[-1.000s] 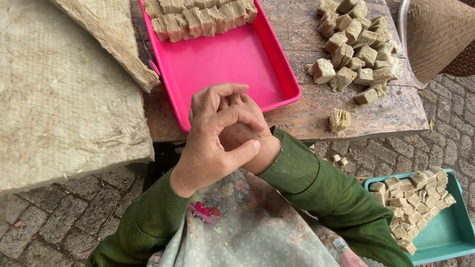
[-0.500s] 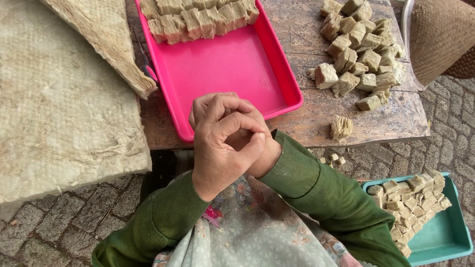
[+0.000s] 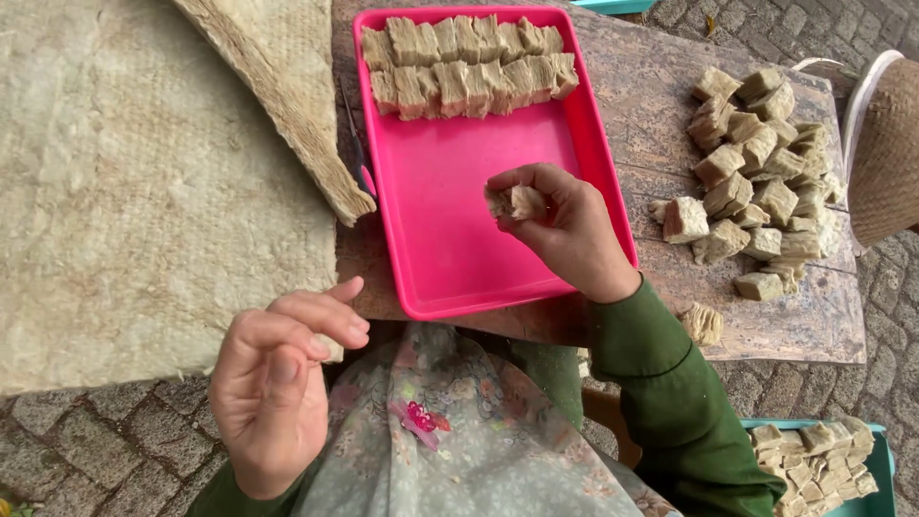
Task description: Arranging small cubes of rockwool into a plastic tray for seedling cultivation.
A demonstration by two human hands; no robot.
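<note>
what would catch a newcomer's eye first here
The bright pink tray on the wooden table, with two neat rows of tan fibrous cubes at its far end. Over it the right hand pinches one cube; a loose cube pile lies right.

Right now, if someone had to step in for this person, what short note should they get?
Right hand: over the pink tray, its fingers pinching one tan fibre block.
Left hand: empty, loosely curled above the lap, by the big fibre mat.
Done: two rows of blocks lined up at the tray's far end.
Left: most of the tray is bare; a loose pile of blocks sits on the wooden table to the right, more in a teal bin on the ground.
</note>
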